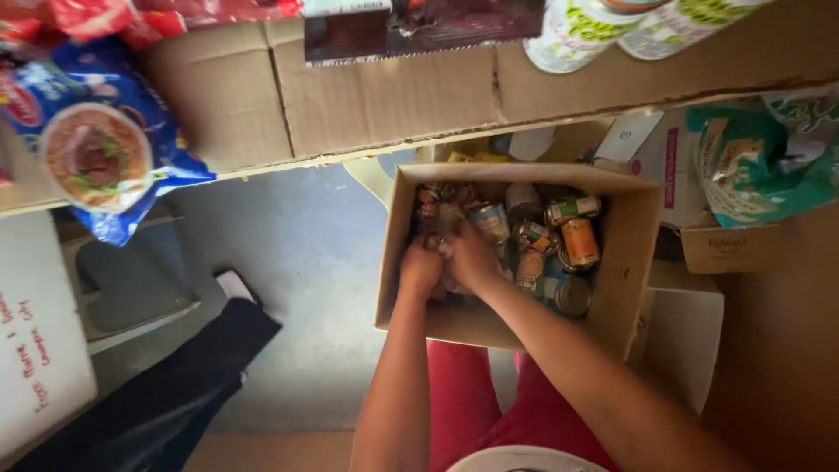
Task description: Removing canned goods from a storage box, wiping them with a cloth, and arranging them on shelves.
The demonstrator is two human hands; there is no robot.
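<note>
Here both hands inside cardboard box, touching cans.

A cardboard-lined shelf is seen across the top; a blue noodle packet and two white cans are laid on it. Below, a tin-filled cardboard box is seen above the grey floor.

Both my bare forearms reach far and downward, converging. My left hand is curled into a loose fist; my right hand presses beside it, fingers bent, touching.
</note>
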